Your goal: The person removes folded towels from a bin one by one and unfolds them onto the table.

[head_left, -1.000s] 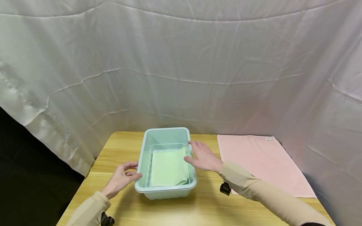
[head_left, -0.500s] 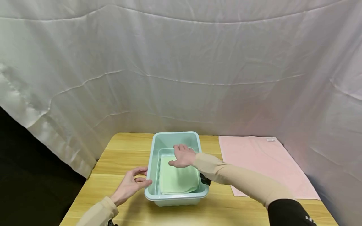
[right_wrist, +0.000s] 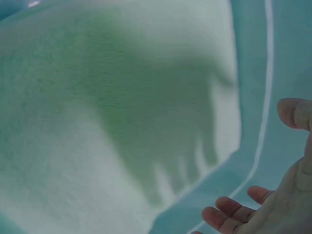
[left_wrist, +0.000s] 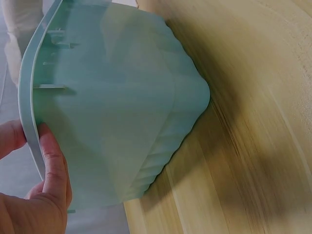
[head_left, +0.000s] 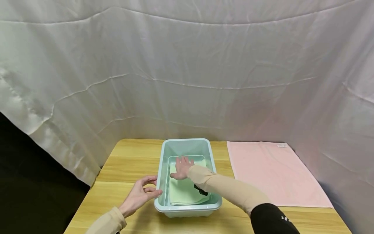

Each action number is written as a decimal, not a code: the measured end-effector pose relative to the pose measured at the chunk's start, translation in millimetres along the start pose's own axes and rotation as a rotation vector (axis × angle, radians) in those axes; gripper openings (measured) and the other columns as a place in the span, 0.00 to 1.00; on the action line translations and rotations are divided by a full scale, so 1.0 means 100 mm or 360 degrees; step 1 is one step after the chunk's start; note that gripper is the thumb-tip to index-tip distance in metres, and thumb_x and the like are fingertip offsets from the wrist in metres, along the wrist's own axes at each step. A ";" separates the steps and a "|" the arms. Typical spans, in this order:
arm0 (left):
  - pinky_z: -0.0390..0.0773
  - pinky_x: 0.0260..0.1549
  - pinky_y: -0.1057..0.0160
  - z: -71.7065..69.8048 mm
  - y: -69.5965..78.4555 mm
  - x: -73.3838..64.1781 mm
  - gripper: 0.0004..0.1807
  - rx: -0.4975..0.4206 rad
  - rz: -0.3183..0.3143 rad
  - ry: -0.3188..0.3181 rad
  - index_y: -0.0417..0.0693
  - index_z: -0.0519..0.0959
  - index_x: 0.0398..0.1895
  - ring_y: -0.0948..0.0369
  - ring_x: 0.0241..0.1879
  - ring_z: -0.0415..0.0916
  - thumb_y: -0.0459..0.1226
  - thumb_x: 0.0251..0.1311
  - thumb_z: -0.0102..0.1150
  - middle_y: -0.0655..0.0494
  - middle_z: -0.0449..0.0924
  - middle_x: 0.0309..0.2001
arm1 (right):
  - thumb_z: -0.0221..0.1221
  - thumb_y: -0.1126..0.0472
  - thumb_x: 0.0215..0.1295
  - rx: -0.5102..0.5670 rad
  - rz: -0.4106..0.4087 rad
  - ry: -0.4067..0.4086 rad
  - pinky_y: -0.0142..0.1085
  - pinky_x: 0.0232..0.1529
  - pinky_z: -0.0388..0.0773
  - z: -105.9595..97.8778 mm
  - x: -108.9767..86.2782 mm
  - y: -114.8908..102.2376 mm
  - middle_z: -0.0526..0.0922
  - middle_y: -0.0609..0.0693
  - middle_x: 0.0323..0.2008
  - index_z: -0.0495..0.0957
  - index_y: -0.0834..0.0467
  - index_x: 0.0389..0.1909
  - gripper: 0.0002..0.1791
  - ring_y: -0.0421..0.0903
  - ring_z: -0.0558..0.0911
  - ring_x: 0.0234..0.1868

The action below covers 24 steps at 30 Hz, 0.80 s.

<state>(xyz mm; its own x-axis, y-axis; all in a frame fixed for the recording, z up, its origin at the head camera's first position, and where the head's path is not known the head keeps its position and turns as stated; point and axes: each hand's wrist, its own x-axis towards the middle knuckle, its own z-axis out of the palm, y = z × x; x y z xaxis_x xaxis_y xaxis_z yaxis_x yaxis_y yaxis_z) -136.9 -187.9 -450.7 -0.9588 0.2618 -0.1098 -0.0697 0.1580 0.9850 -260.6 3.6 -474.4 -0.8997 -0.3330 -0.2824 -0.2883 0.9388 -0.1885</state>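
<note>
A pale blue-green plastic basin (head_left: 188, 208) stands on the table, with a folded light green towel (head_left: 183, 194) lying flat on its floor. My left hand (head_left: 141, 194) holds the basin's left rim; in the left wrist view the thumb and fingers of this hand (left_wrist: 46, 183) lie on opposite sides of the lip. Inside the basin, over the far part of the towel, is my right hand (head_left: 181, 169), fingers spread. The right wrist view has that hand (right_wrist: 278, 204) apart from the towel, its shadow falling on the cloth (right_wrist: 58, 97).
A pink towel (head_left: 271, 175) with a white tag is spread on the right side of the wooden table (head_left: 131, 165). Grey-white curtains (head_left: 187, 65) hang close behind and along the sides. A dark area lies past the table's left edge.
The basin and my left hand on its rim have shifted to the right. My right hand has moved left from the basin's right rim to over the green towel.
</note>
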 end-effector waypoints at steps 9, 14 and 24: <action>0.85 0.39 0.67 -0.01 0.01 -0.01 0.37 0.0004 0.0010 0.0000 0.23 0.62 0.68 0.56 0.40 0.83 0.30 0.59 0.68 0.36 0.71 0.55 | 0.57 0.32 0.64 -0.0010 0.0074 0.0018 0.56 0.79 0.53 0.33 0.23 0.03 0.59 0.60 0.77 0.54 0.58 0.77 0.50 0.57 0.58 0.78; 0.85 0.39 0.67 0.00 0.01 -0.02 0.37 -0.0008 0.0005 0.0005 0.23 0.62 0.68 0.56 0.40 0.83 0.31 0.59 0.68 0.33 0.70 0.56 | 0.55 0.29 0.64 -0.0022 0.0106 -0.0026 0.55 0.80 0.50 0.39 0.23 0.02 0.59 0.59 0.77 0.54 0.57 0.77 0.51 0.56 0.57 0.79; 0.85 0.39 0.68 -0.01 0.02 -0.02 0.37 0.0000 -0.0008 0.0017 0.23 0.63 0.67 0.57 0.39 0.83 0.31 0.58 0.68 0.31 0.69 0.56 | 0.50 0.26 0.65 -0.0126 0.0143 -0.0086 0.54 0.81 0.47 0.40 0.19 -0.03 0.55 0.58 0.79 0.52 0.55 0.79 0.52 0.55 0.54 0.81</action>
<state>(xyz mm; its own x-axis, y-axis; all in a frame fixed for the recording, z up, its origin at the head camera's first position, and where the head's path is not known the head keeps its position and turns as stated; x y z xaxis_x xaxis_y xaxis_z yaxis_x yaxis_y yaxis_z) -135.6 -188.6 -448.5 -0.9614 0.2507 -0.1131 -0.0742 0.1594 0.9844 -263.9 -9.0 -517.1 -0.9046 -0.2497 -0.3456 -0.2345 0.9683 -0.0859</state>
